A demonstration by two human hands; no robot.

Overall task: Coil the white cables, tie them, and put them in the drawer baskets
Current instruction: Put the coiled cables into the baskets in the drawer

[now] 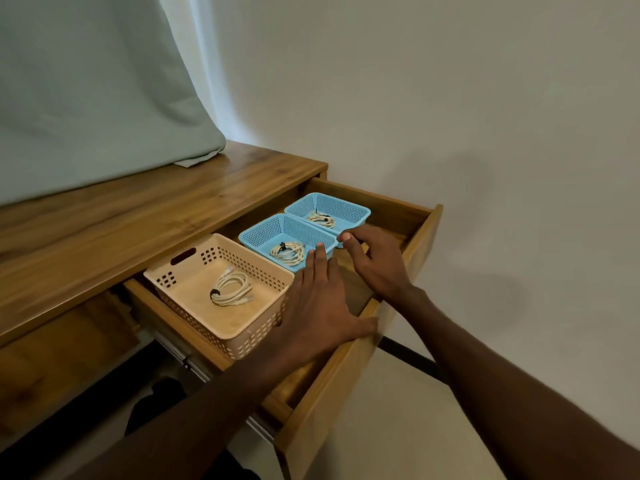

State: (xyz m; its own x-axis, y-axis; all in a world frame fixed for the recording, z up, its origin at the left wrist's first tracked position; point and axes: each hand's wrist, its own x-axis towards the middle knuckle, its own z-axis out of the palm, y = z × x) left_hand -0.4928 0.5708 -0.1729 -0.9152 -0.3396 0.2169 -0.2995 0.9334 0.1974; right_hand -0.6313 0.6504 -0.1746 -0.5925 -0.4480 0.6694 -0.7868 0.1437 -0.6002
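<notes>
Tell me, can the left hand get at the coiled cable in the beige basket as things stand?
Probably yes: the left hand hovers beside the open-topped beige basket, and nothing covers the coiled cable.

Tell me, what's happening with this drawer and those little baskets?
A person is tidying cables into an open wooden drawer. Three baskets sit in it: a beige basket and two blue baskets, each holding one coiled, tied white cable. The left hand lies flat over the drawer's front edge, and the right hand hovers with loosely curled fingers by the blue baskets. Neither hand holds anything.
</notes>
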